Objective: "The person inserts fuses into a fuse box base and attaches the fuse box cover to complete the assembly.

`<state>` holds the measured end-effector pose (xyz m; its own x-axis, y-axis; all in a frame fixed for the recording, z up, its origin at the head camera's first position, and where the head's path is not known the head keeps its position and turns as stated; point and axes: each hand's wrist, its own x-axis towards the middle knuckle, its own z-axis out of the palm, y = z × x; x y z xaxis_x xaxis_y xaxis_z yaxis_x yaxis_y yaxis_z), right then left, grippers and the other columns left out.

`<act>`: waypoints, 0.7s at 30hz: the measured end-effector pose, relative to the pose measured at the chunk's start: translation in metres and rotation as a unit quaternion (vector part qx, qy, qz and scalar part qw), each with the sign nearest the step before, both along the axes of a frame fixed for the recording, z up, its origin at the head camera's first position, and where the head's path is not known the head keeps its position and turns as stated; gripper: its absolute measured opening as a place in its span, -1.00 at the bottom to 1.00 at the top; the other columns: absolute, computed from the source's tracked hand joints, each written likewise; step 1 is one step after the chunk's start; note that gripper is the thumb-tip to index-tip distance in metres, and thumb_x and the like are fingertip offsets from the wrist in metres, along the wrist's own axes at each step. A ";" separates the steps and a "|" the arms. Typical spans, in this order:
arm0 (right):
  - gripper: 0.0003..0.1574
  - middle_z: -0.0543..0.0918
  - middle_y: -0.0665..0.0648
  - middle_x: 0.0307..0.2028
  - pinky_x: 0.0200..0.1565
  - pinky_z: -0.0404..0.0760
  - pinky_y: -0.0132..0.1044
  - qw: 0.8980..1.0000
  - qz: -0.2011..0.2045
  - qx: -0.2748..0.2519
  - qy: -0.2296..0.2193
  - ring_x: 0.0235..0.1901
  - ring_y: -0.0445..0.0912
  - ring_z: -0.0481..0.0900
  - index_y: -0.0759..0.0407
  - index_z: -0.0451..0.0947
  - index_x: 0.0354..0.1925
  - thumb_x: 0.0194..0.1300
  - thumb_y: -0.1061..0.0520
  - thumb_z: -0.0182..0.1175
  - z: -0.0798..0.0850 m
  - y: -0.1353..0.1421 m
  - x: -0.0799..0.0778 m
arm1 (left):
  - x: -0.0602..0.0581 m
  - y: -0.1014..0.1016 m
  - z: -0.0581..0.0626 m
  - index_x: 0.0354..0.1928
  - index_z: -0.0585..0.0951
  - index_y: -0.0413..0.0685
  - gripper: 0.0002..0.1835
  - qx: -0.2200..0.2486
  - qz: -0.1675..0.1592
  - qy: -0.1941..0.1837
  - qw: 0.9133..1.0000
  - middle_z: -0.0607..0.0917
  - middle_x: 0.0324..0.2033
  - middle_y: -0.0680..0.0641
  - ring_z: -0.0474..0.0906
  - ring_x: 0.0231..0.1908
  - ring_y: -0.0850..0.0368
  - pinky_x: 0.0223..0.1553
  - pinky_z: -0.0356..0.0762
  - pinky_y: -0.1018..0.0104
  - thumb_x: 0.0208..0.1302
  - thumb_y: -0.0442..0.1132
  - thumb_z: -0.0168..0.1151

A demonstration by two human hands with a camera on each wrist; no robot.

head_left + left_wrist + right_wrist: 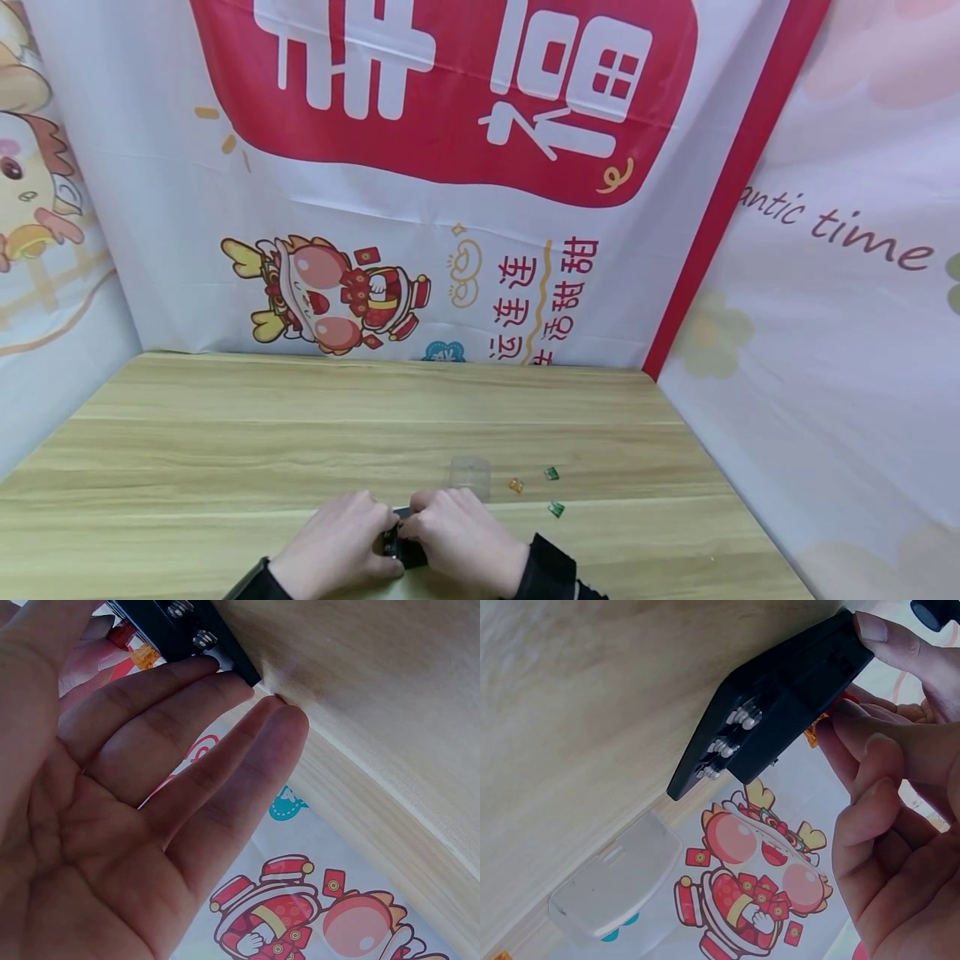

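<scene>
The fingers of the left hand (341,537) and right hand (465,532) grip one black rectangular plastic box (412,553), visible part running fore-and-aft, near the counter's (225,467) front. Rightward lie one clear plastic tray (471,473), two green translucent squares (556,509), one orange translucent piece (516,485).

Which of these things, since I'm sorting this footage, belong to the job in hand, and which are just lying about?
In the job, it seems:
black device, between left hand and right hand
red piece and orange piece right by it

Lying about, though perhaps for later use:
clear plastic piece
loose orange piece
two green pieces
</scene>
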<state>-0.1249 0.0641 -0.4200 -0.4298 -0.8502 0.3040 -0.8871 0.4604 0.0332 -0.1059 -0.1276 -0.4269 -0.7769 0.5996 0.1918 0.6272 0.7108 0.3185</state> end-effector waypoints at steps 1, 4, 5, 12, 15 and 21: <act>-0.78 0.34 -0.23 -0.57 -0.61 0.11 -0.61 1.000 0.000 -0.001 0.001 -0.63 -0.43 0.19 -0.14 0.67 -0.46 0.18 0.21 0.26 0.000 0.000 0.000 | 0.000 0.000 0.000 -0.58 0.51 0.15 -0.73 -0.001 0.000 0.000 1.000 0.32 -0.71 0.30 0.16 -0.69 0.39 -0.67 0.14 0.42 -0.13 0.01 0.45; -0.79 0.34 -0.23 -0.56 -0.61 0.11 -0.61 1.000 -0.001 -0.005 0.002 -0.63 -0.43 0.19 -0.13 0.67 -0.47 0.18 0.21 0.26 -0.001 0.000 0.000 | -0.001 0.001 0.000 -0.57 0.52 0.15 -0.74 -0.002 0.000 -0.008 1.000 0.33 -0.71 0.30 0.16 -0.69 0.39 -0.66 0.14 0.43 -0.12 0.02 0.44; -0.79 0.34 -0.23 -0.56 -0.61 0.11 -0.61 1.000 -0.001 -0.006 0.003 -0.63 -0.43 0.19 -0.13 0.67 -0.47 0.19 0.21 0.25 -0.001 0.000 0.001 | -0.001 0.001 0.000 -0.56 0.52 0.15 -0.74 -0.002 -0.001 -0.011 1.000 0.33 -0.71 0.29 0.16 -0.69 0.39 -0.66 0.14 0.43 -0.12 0.01 0.44; -0.74 0.35 -0.23 -0.55 -0.60 0.11 -0.63 1.000 0.001 -0.020 -0.001 -0.61 -0.44 0.19 -0.11 0.68 -0.46 0.10 0.29 0.27 -0.001 0.001 0.001 | -0.001 0.002 0.001 -0.55 0.54 0.14 -0.74 -0.003 0.000 -0.018 1.000 0.34 -0.71 0.29 0.17 -0.68 0.39 -0.66 0.16 0.43 -0.11 0.02 0.44; -0.73 0.35 -0.22 -0.55 -0.60 0.10 -0.63 1.000 0.002 -0.017 0.004 -0.61 -0.43 0.19 -0.11 0.68 -0.46 0.07 0.30 0.28 -0.001 0.001 0.001 | -0.001 0.002 0.001 -0.55 0.54 0.14 -0.74 -0.003 -0.001 -0.016 1.000 0.34 -0.71 0.29 0.17 -0.68 0.39 -0.66 0.16 0.43 -0.11 0.02 0.44; -0.76 0.36 -0.22 -0.54 -0.61 0.09 -0.63 1.000 0.008 -0.007 0.018 -0.60 -0.44 0.18 -0.13 0.66 -0.47 0.12 0.25 0.27 -0.001 0.001 0.001 | 0.000 0.001 0.001 -0.59 0.50 0.15 -0.72 -0.001 0.000 -0.008 1.000 0.33 -0.72 0.30 0.16 -0.69 0.39 -0.67 0.13 0.43 -0.12 0.02 0.44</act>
